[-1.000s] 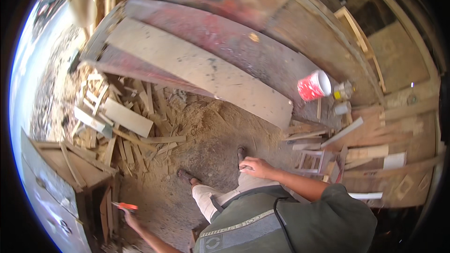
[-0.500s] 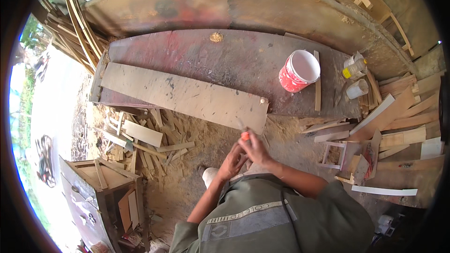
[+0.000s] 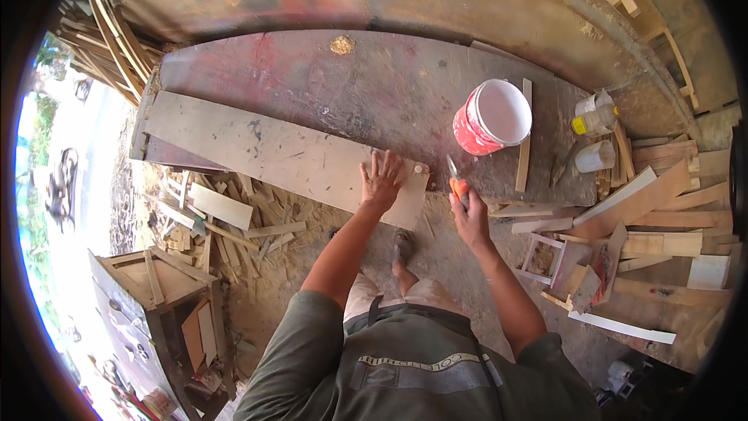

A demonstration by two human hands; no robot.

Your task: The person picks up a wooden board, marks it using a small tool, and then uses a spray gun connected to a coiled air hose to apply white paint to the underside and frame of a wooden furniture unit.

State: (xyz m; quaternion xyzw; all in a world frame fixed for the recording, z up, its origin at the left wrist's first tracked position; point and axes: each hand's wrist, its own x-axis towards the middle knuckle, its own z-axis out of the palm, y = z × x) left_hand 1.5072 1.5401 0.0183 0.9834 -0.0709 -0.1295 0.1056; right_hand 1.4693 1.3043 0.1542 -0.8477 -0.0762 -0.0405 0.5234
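My left hand (image 3: 382, 179) lies flat with its fingers spread on a long thin wooden board (image 3: 273, 148), close to the board's right end. A small pale round blob (image 3: 421, 169) sits on that end, just right of my fingers. In my right hand (image 3: 472, 222) is an orange-handled tool (image 3: 460, 185) with a narrow metal blade pointing up and away. Its exact kind is hard to make out. The tool is held apart from the board, to its right, near the front edge of the stained workbench (image 3: 335, 86).
A red and white bucket (image 3: 491, 118) stands on the bench beside a wooden strip (image 3: 524, 140). Farther right are a yellow-labelled bottle (image 3: 596, 120) and a white plastic cup (image 3: 595, 157). Wood offcuts (image 3: 273, 230) litter the floor at left. A wooden cabinet (image 3: 156, 320) stands lower left.
My hands were together in front of my body; now they are apart. The left has come down onto the board, and the right has moved right with the tool.
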